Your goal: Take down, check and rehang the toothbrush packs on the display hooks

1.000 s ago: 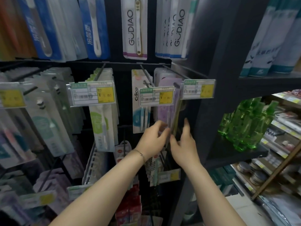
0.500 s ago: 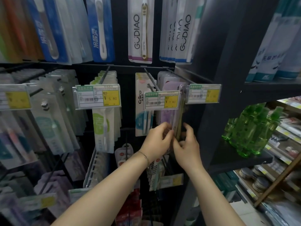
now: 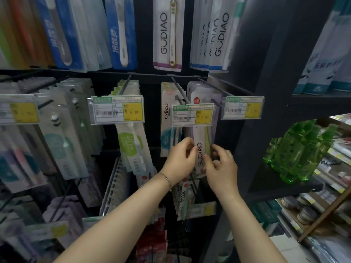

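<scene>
Hands meet low on one pack (image 3: 201, 149) near the right edge of the rack (image 3: 148, 76), in the middle row of hooks. The left hand (image 3: 180, 160), a thin bracelet (image 3: 165, 177) at its wrist, pinches the pack's left edge with curled fingers. The right hand (image 3: 221, 168) pinches the right edge and lower corner, thumb in front. So the pack is grasped from both sides.

It hangs roughly upright in front of the purple stack (image 3: 217, 103), just right of the Crice packs (image 3: 167, 128). Its white face with dark GUDIAO lettering is turned toward the camera. A price tag (image 3: 192, 114) covers its middle, and a white top with a red round sticker shows above the tag. Whether the pack sits on the hook (image 3: 209, 92) cannot be told.

Half a second ago the hands were pressed close together at the stack's lower edge, and no lettered face showed between them. Now they are apart, with the pack's front spread between them. A second ago the right hand's fingers lay straight against the stack; now they are curled on the pack. The tags and the other stacks hang as before.

Green bottles (image 3: 298, 150) stand on the dark shelf (image 3: 275, 181) right of the rack, well apart from the hands.
</scene>
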Demonstrator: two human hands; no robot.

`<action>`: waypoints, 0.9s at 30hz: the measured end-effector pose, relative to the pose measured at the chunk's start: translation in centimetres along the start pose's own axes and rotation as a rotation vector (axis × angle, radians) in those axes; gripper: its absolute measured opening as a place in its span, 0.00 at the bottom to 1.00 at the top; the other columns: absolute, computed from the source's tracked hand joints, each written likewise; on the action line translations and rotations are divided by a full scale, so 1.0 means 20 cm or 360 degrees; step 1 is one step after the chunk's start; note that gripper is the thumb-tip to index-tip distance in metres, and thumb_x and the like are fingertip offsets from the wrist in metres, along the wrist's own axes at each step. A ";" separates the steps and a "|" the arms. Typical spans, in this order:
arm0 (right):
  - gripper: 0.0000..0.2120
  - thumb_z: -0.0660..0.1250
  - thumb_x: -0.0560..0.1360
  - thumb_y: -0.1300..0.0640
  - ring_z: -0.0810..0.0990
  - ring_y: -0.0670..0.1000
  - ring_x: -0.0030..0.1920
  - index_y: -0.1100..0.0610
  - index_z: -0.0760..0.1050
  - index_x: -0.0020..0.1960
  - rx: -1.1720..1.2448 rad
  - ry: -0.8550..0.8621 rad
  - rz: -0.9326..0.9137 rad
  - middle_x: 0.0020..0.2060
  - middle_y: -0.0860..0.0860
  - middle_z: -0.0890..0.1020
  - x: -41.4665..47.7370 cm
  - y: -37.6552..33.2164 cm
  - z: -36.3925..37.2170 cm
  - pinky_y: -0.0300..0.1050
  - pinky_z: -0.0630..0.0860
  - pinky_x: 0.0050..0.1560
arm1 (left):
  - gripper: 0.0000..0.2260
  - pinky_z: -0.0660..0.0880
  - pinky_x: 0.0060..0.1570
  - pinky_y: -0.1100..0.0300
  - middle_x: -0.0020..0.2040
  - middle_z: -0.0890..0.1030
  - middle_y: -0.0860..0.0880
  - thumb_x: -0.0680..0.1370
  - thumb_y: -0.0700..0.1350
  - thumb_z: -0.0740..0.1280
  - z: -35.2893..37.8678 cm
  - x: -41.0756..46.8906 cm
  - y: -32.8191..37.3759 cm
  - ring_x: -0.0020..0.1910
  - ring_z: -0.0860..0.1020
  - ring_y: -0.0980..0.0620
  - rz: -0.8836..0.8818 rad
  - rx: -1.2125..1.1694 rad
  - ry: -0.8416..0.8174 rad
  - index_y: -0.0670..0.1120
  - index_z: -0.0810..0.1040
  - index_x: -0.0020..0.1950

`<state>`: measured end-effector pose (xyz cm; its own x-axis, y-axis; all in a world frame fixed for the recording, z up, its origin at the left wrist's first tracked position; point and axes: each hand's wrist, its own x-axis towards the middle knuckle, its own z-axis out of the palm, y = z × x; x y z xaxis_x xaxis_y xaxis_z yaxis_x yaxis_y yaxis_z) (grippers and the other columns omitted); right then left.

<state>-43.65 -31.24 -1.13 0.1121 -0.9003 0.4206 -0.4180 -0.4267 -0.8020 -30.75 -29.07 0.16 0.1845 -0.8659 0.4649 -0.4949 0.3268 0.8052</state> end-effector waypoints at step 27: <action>0.17 0.68 0.76 0.51 0.83 0.51 0.38 0.53 0.72 0.64 0.0319 -0.0353 0.0136 0.45 0.44 0.80 -0.14 0.00 0.14 0.51 0.82 0.45 | 0.04 0.78 0.51 0.52 0.43 0.81 0.50 0.80 0.45 0.64 -0.17 -0.21 -0.07 0.45 0.79 0.53 -0.0176 0.0193 0.0070 0.45 0.77 0.49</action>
<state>-41.43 -28.87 -3.53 0.2873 -0.9210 0.2629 -0.2505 -0.3372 -0.9075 -27.88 -24.53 -1.72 0.2791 -0.8759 0.3936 -0.5681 0.1799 0.8031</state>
